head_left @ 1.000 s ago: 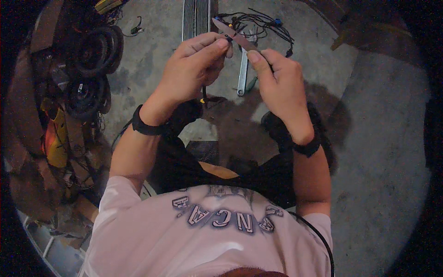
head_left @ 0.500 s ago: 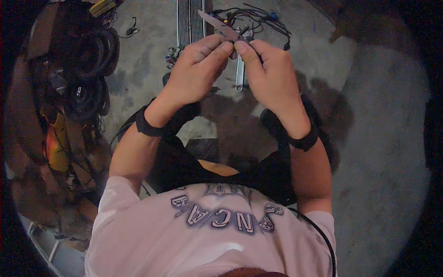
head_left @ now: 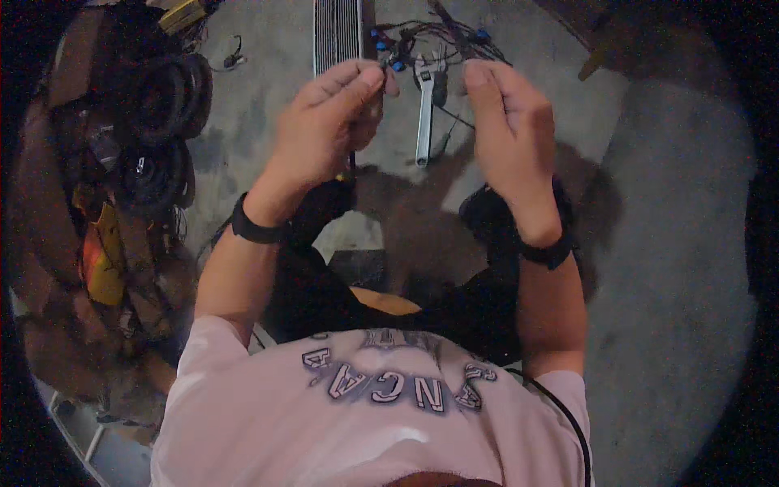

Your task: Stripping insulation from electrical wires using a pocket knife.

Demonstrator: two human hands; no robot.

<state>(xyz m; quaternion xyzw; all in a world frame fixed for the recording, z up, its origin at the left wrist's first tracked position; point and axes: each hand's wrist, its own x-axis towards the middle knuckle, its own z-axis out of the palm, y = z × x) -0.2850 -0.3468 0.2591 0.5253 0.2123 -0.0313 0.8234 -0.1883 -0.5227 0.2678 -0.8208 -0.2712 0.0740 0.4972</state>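
My left hand (head_left: 329, 130) is closed, pinching a small dark wire end (head_left: 386, 65) at its fingertips, with dark cable hanging below it. My right hand (head_left: 511, 134) grips a knife (head_left: 446, 24), its blade tilted away from me and looking dark. A gap separates the two hands. Between them on the concrete floor lies a silver adjustable wrench (head_left: 423, 122). Beyond it are tangled black cables with blue connectors (head_left: 398, 66), beside a grey finned metal panel (head_left: 339, 32).
At the left are black wheel-like rings (head_left: 162, 97), a yellow-and-red piece (head_left: 105, 252), brown cardboard (head_left: 45, 219) and a yellow object (head_left: 182, 16). My dark-trousered legs and shoes (head_left: 483, 211) are below my hands. Bare concrete floor (head_left: 657, 268) extends to the right.
My hands came together at the knife blade, then moved apart. The right hand has shifted right with the knife turned more upright; the left hand has moved slightly left.
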